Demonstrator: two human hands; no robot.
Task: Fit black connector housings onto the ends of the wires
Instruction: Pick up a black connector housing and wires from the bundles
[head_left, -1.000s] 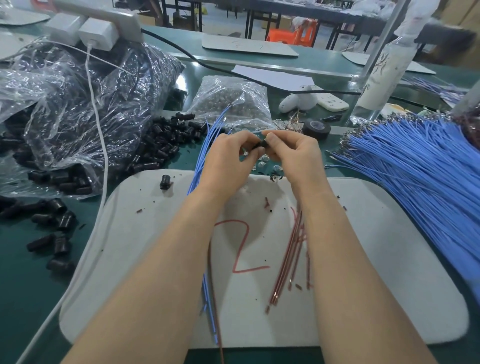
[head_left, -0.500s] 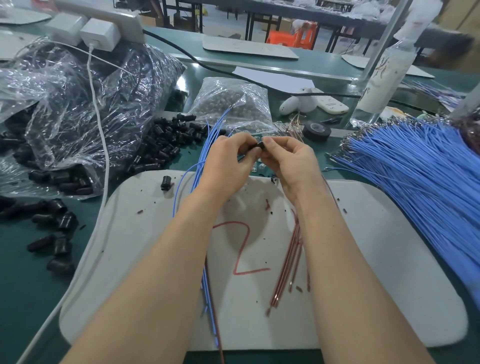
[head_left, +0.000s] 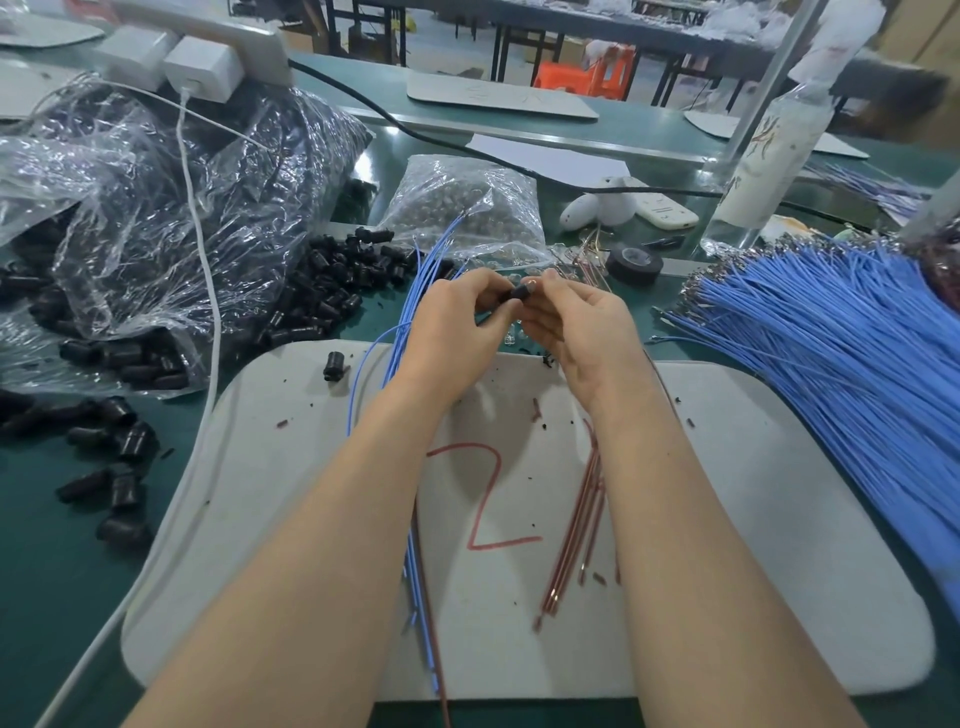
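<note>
One black connector housing (head_left: 519, 292) is held in the air above the far edge of the white mat (head_left: 779, 519), between the two hands. The left grip (head_left: 457, 332) has its thumb and curled fingers closed around the left part of the housing. The right grip (head_left: 582, 332) pinches with thumb and forefinger at the right end of it. If a wire end is already inside the housing I cannot tell, because the fingertips hide this place. Both forearms come from the near edge and lie over the mat, with the wrists a little bent inward.

Several thin blue wires (head_left: 415, 291) pass under the left grip and down the mat; they overlap too much for an exact count. One thin dark wire shows beside the right wrist, but its upper part is hidden behind the hand. About four red-brown wires (head_left: 576, 540) lie on the mat near a drawn red figure "2" (head_left: 483, 499). One single housing (head_left: 335, 364) lies alone on the mat's left corner.

On the green bench (head_left: 52, 597) there is a loose pile of housings (head_left: 337, 291), too many to count, and two clear plastic bags: a large bag (head_left: 156, 218) with black parts and a small bag (head_left: 467, 208) whose contents are hard to make out. On the right lies one thick bundle of blue wires (head_left: 831, 353), cut off by the picture's edge, and one roll of black tape (head_left: 635, 264).
</note>
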